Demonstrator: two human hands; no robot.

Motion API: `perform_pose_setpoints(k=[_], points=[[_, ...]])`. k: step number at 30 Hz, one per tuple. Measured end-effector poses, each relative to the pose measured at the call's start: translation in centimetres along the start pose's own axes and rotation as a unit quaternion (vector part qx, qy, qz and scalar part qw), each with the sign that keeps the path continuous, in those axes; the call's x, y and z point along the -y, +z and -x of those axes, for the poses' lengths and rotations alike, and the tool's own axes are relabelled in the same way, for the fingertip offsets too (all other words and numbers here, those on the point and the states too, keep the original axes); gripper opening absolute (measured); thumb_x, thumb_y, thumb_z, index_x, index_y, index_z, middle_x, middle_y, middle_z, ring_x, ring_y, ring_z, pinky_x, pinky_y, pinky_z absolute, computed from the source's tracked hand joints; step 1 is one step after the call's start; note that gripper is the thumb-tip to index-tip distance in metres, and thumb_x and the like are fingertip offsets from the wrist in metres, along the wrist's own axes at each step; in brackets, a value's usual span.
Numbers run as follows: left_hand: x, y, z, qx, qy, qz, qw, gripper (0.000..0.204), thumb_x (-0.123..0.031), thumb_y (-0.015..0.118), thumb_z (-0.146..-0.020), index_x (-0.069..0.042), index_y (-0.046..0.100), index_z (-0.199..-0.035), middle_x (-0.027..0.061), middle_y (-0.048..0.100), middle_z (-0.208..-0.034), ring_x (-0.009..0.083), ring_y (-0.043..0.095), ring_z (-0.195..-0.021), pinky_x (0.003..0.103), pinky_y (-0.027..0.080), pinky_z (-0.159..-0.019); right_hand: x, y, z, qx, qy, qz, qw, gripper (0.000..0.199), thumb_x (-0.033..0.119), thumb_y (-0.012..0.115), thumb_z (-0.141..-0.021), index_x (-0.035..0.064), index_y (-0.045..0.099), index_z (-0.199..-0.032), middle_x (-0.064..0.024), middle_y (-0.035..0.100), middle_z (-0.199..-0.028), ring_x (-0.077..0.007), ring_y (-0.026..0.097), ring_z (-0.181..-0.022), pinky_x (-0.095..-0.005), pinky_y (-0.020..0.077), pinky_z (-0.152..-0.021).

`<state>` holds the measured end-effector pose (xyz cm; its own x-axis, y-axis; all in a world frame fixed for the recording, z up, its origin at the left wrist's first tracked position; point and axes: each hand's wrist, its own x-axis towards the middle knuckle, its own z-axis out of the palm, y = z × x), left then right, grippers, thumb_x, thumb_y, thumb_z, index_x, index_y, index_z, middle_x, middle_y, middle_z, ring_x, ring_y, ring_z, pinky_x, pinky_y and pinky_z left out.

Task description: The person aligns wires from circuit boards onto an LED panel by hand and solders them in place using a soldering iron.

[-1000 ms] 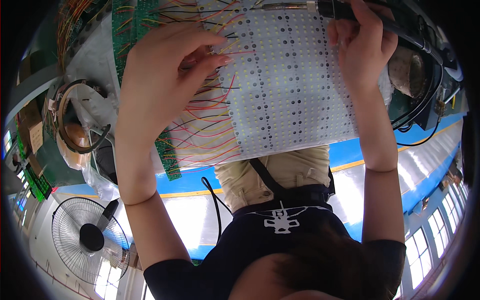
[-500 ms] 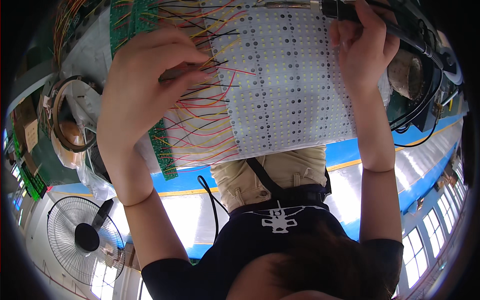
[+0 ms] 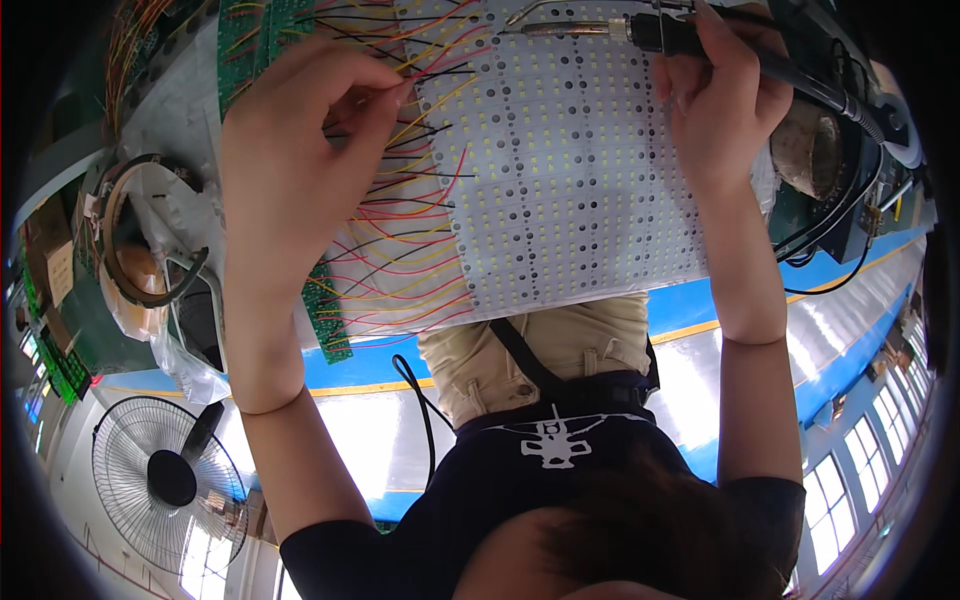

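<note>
Left hand: (image 3: 290, 150) fingers curled, thumb and fingertips pinched on a thin wire (image 3: 395, 88) at the left edge of the panel.
Right hand: (image 3: 720, 100) closed round the black handle of a soldering iron (image 3: 640, 30), gripped like a pen.
Iron: lies nearly level across the top of the panel, metal tip pointing toward the left hand; its black cable runs off past the right hand's far side.
Panel: (image 3: 580, 170) white LED board dotted with small yellow chips and dark holes, lying between the two hands and under both.
Wires: (image 3: 400, 250) red, yellow and black strands fanned out below and beside the left hand, crossing from the panel's left edge to the green boards.
Green boards: (image 3: 325, 310) narrow circuit strips just under the left wrist and above the left hand.
Tape roll: (image 3: 140, 230) ring in clear plastic, well to the left of the left hand.
Fan: (image 3: 165, 480) round grille, far below the left forearm.
Bench edge: (image 3: 690, 305) blue strip under the right forearm.
</note>
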<state>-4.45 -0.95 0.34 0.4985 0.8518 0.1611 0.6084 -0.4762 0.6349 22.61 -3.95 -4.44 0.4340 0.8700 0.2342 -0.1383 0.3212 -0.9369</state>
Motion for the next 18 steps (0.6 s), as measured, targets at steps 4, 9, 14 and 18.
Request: perform_pose_setpoints(k=[4,9,14,18], points=[[0.04,0.47,0.05,-0.005,0.001,-0.016,1.000,0.009,0.001,0.076,-0.086,-0.001,0.072,-0.094,0.0058,0.070,-0.089,0.0135,0.062,-0.068,0.026,0.049,-0.064,0.10,-0.21,-0.08,0.002,0.007,0.009,1.000,0.019,0.006,0.062,-0.096,0.0080,0.048,-0.084,0.0006,0.044,-0.056,-0.0074,0.036,-0.038,-0.0251,0.0348,-0.037],[-0.01,0.36,0.18,-0.005,0.001,-0.018,1.000,0.009,0.002,0.075,-0.086,0.000,0.072,-0.095,0.0059,0.070,-0.089,0.0137,0.063,-0.069,0.026,0.050,-0.065,0.17,0.05,-0.03,-0.007,0.010,0.020,1.000,0.019,0.005,0.062,-0.096,0.0073,0.048,-0.083,0.0004,0.043,-0.056,-0.0074,0.036,-0.038,-0.0250,0.0350,-0.037],[0.03,0.46,0.22,-0.006,-0.001,-0.013,1.000,0.010,0.002,0.075,-0.086,0.000,0.072,-0.095,0.0062,0.070,-0.090,0.0137,0.064,-0.070,0.026,0.050,-0.066,0.01,-0.09,-0.09,0.035,-0.007,0.010,0.999,0.020,0.004,0.061,-0.097,0.0063,0.046,-0.084,0.0009,0.042,-0.056,-0.0069,0.036,-0.039,-0.0245,0.0350,-0.038],[-0.04,0.49,0.26,-0.005,0.002,-0.012,1.000,0.009,0.002,0.075,-0.087,0.001,0.072,-0.095,0.0063,0.070,-0.089,0.0135,0.065,-0.071,0.026,0.050,-0.066,0.06,-0.22,-0.11,0.059,-0.011,0.007,0.998,0.020,0.003,0.060,-0.097,0.0067,0.045,-0.084,0.0013,0.042,-0.055,-0.0068,0.036,-0.039,-0.0247,0.0350,-0.038]])
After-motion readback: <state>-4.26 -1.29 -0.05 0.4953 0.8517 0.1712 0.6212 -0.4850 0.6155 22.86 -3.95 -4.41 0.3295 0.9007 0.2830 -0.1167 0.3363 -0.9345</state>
